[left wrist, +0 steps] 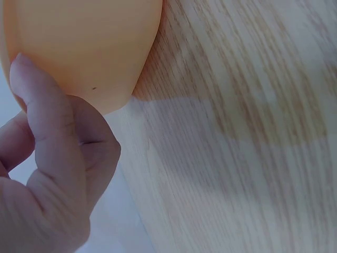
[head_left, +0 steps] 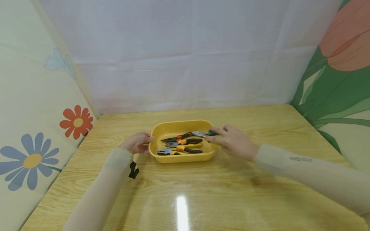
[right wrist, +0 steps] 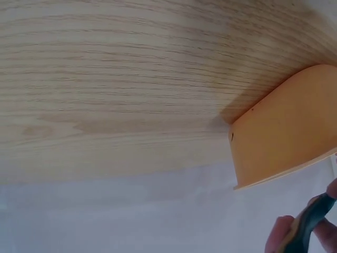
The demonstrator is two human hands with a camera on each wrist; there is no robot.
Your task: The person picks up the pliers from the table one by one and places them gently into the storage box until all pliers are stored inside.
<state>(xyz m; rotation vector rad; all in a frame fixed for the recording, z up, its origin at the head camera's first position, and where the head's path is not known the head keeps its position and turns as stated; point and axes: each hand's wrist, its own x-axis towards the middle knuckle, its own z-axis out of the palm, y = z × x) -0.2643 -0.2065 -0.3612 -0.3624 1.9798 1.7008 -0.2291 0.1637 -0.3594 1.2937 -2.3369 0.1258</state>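
Observation:
A yellow plastic tray (head_left: 185, 158) stands on the table with several pliers inside. My left hand (head_left: 139, 143) grips its left end, the thumb over the rim in the left wrist view. At the right end, my right hand (head_left: 235, 143) holds pliers with a silver head (head_left: 198, 133) and dark green handles; the head reaches over the tray. In the right wrist view a green handle (right wrist: 310, 221) shows between the fingers. Lying in the tray are long-nose pliers (head_left: 173, 139) with red-and-black handles and other pliers (head_left: 189, 149) with yellow-and-black handles.
The wood-grain table (head_left: 225, 195) extends around the tray. A white cloth (head_left: 190, 64) hangs behind it, and flower-printed panels (head_left: 31, 160) stand at both sides. A small black item (head_left: 134, 170) shows beside the left wrist.

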